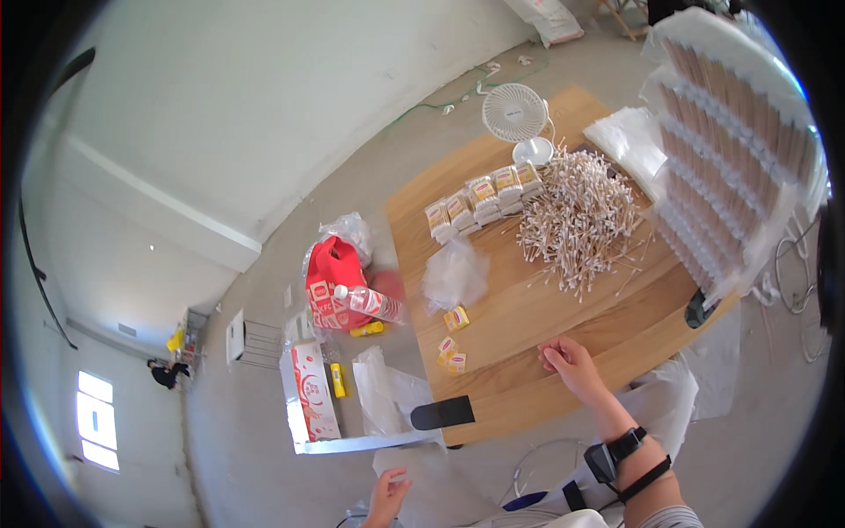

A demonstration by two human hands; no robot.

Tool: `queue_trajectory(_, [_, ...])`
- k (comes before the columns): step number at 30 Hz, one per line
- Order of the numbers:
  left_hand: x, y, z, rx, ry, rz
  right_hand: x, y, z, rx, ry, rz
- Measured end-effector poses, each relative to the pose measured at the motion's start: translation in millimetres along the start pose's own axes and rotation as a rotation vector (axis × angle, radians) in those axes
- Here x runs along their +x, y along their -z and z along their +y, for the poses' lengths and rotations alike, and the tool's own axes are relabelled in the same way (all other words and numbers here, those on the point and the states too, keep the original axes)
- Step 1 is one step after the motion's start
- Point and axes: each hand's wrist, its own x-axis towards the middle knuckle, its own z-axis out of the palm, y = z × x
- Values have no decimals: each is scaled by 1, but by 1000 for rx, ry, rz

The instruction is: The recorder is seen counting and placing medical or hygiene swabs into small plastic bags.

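My right hand (570, 365) is over the near part of the wooden table (528, 396), its fingers curled together; whether anything is in them I cannot make out. Below the table's front edge, my left hand (387, 499) has its fingers apart and holds nothing. Small yellow-and-white cards (453, 359) lie left of my right hand, with another yellow card (456, 319) behind them. Farther back spreads a big heap of loose cotton swabs (581, 220). Beside it stand stacked packs (482, 195) with yellow labels. A crumpled clear plastic bag (455, 273) lies in front of the packs.
A white fan (517, 114) stands at the back. At right rises a tall stack of bundled swabs in plastic (739, 158). A black flat object (443, 413) sits at the front-left corner. Left of the table are a red bag (334, 282), a bottle (370, 302) and a box (314, 392).
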Motion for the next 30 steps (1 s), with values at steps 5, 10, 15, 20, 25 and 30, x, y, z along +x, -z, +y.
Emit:
queue_trajectory(5, [11, -37, -19, -356, -100, -35, 3, -15, 4, -239, 201, 154])
queue_trajectory(10, [72, -56, 15, -357, -270, -138, 34, -61, -6, -627, 294, 74])
queue_trajectory(15, [73, -53, 112, -155, -355, -161, 93, -82, -10, -890, 430, 14])
queue_trajectory(20, [65, -25, 93, -186, -359, -53, 122, -114, 6, -1179, 419, -49])
queue_trajectory(25, [68, -7, 65, -186, -386, 50, 131, -102, 11, -1081, 440, -32])
queue_trajectory(30, [69, 4, 49, -186, -423, 98, 104, -97, 4, -980, 115, 18])
